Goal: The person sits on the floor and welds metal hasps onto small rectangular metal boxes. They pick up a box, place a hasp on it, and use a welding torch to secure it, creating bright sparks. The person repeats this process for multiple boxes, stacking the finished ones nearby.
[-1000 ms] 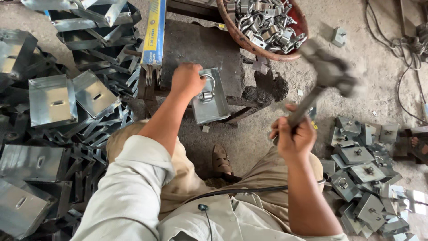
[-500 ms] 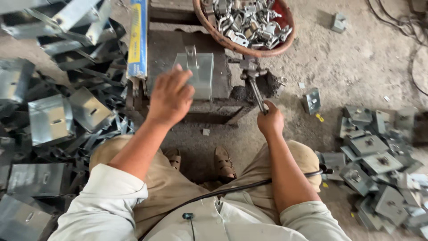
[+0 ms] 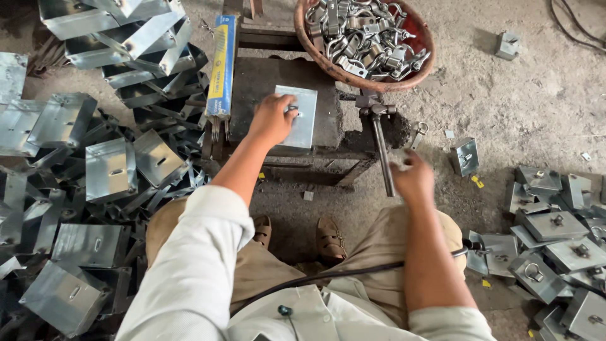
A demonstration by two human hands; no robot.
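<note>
My left hand (image 3: 271, 119) rests on the left edge of a flat galvanised metal plate (image 3: 306, 120), fingers curled over it near a small fitting. The plate lies on a dark, worn work block (image 3: 259, 82). A hammer (image 3: 380, 145) stands with its head on the block's right corner, its handle slanting down toward me. Just right of the handle's lower end is my right hand (image 3: 413, 180), fingers apart and slightly blurred, apparently off the handle.
A round red-brown bowl (image 3: 353, 79) of metal shackles sits behind the block. A long blue-and-yellow box (image 3: 222, 63) lies along the block's left side. Heaps of bent metal plates (image 3: 107, 170) fill the left. Several plates with fittings (image 3: 555, 227) lie on the right. My sandalled feet (image 3: 328, 237) are below the block.
The hammer came down from a raised swing to rest on the block, and my right hand has come off its handle. My left hand shifted onto the plate's left edge.
</note>
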